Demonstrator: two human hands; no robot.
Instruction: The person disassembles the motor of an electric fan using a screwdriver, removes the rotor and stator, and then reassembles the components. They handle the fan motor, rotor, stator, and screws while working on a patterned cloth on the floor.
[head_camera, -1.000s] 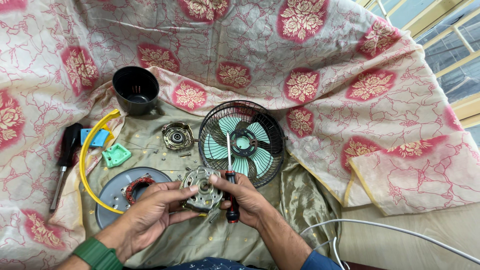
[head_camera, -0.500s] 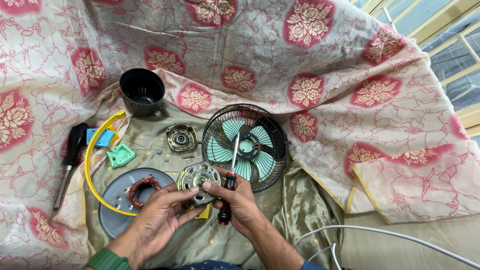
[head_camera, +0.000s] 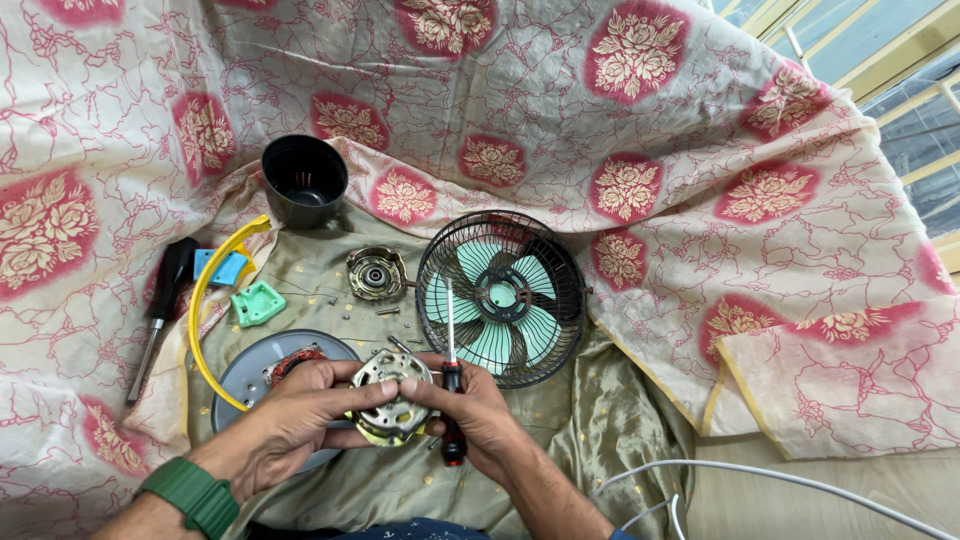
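Motor housing (head_camera: 392, 405) partly hidden under both hands' fingers. Grey round plate (head_camera: 250, 375) half covered by left hand (head_camera: 290, 425). White cable (head_camera: 780, 480) cut off at right edge. Loose screws (head_camera: 388, 311) too small to tell (type unclear).

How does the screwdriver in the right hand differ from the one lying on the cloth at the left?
The held screwdriver stands nearly upright in the right hand, tip pointing up over the fan; the loose screwdriver lies slanted on the cloth, untouched. The held one has a red-and-black handle and a thin shaft; the loose one has an all-black, thicker handle. The held one sits beside the motor part that both hands grip. Both have bare metal shafts.
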